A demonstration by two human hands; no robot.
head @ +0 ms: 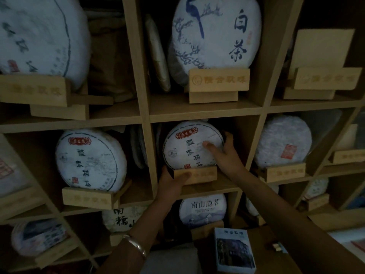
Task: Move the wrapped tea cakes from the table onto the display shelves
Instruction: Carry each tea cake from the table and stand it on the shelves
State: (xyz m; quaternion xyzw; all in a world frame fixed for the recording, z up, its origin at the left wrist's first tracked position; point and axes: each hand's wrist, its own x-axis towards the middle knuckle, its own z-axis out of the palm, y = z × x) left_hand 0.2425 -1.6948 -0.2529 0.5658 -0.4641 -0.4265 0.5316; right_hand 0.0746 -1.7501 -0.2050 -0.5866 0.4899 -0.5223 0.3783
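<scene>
A round wrapped tea cake (187, 147) with a red label and dark characters stands upright on a small wooden stand (199, 175) in the middle cubby of the wooden display shelves (205, 110). My right hand (227, 153) grips the cake's right edge, thumb pressed on its face. My left hand (170, 183) holds the left end of the stand, thumb across its front. A silver bangle sits on my left wrist.
Neighbouring cubbies hold other wrapped cakes on stands: a matching one (90, 159) to the left, a bird-painted one (215, 32) above, a pale one (282, 143) to the right, another (203, 210) below. A small printed box (233, 252) lies in front, low down.
</scene>
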